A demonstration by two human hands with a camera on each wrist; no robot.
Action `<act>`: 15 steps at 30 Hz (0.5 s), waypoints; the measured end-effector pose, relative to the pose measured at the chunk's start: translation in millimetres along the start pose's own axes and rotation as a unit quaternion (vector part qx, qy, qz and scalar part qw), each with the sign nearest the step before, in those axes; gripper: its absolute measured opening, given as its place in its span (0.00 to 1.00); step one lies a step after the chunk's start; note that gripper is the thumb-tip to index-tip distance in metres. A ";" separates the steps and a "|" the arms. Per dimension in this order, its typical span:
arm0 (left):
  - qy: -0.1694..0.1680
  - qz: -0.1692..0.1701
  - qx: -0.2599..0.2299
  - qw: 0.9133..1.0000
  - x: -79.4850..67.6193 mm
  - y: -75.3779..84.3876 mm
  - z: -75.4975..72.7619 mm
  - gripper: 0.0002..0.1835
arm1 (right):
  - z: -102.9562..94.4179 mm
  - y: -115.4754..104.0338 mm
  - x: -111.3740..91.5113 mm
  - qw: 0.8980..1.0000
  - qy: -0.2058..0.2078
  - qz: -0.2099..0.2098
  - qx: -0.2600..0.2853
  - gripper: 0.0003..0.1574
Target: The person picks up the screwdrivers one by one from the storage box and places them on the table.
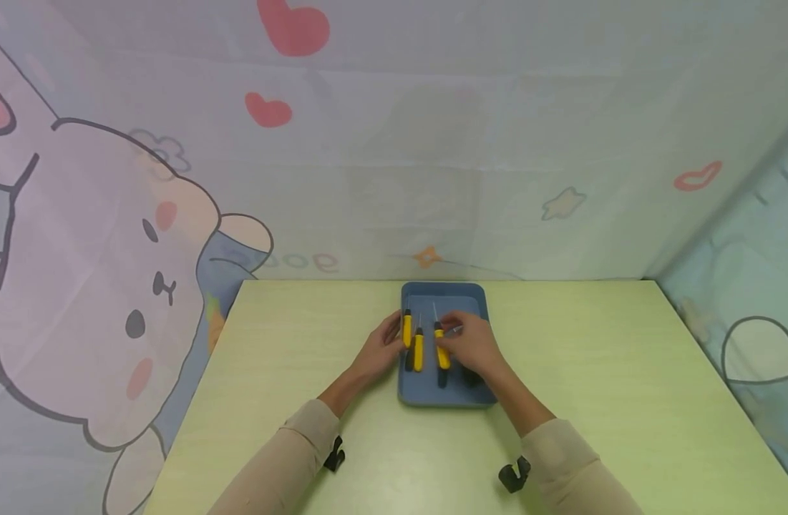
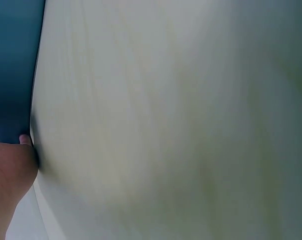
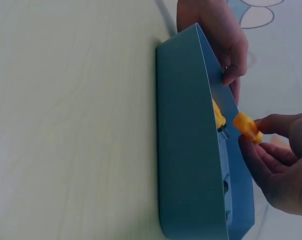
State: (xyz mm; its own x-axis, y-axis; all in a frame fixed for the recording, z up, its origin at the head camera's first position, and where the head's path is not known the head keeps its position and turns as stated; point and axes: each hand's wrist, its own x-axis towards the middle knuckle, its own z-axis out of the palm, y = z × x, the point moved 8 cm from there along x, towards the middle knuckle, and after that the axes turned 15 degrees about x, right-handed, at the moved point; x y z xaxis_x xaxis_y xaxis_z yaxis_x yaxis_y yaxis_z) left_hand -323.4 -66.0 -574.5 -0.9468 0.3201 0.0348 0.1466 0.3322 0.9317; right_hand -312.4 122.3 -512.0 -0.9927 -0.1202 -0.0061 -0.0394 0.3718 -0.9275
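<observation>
A blue-grey tray (image 1: pixel 448 398) lies on the table with several screwdrivers in it. My left hand (image 1: pixel 382 349) grips the tray's left wall, and in the right wrist view its thumb (image 3: pixel 234 70) reaches over the rim. Between the thumb and fingers of my right hand (image 1: pixel 474 345) is a yellow screwdriver (image 1: pixel 441 350), held above the tray floor with its shaft towards the far end. Two more yellow-handled screwdrivers, one farther back (image 1: pixel 407 330) and one nearer (image 1: pixel 419 352), lie along the left side. Dark handles (image 1: pixel 442 378) show beside them, partly covered.
The pale wooden table (image 1: pixel 290 336) surrounds the tray. Behind it hangs a printed cloth (image 1: pixel 394 179) with hearts and a cartoon animal. A black strap piece (image 1: pixel 514 475) sits by the right sleeve, another (image 1: pixel 334 455) by the left.
</observation>
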 end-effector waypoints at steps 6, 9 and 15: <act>-0.001 -0.006 -0.001 1.000 -1.0 -0.4 0.7 0.40 | -3.2 7.1 -4.8 1.000 -0.003 -0.009 0.028 0.24; -0.003 -0.005 -0.002 1.000 -0.9 0.0 1.1 0.40 | -4.2 10.7 -6.7 0.999 -0.006 -0.007 0.039 0.24; 0.002 -0.002 -0.003 1.000 -0.6 2.1 0.1 0.39 | -9.3 12.7 -9.5 0.999 -0.001 -0.007 0.042 0.25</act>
State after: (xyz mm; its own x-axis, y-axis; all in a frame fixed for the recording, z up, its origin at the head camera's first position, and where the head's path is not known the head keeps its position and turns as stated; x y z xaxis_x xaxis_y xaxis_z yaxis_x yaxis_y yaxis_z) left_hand -322.5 -65.4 -572.6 -0.9485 0.3153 0.0323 0.1407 0.3277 0.9342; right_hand -304.6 136.7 -520.3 -0.9921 -0.1257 0.0059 -0.0425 0.2912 -0.9557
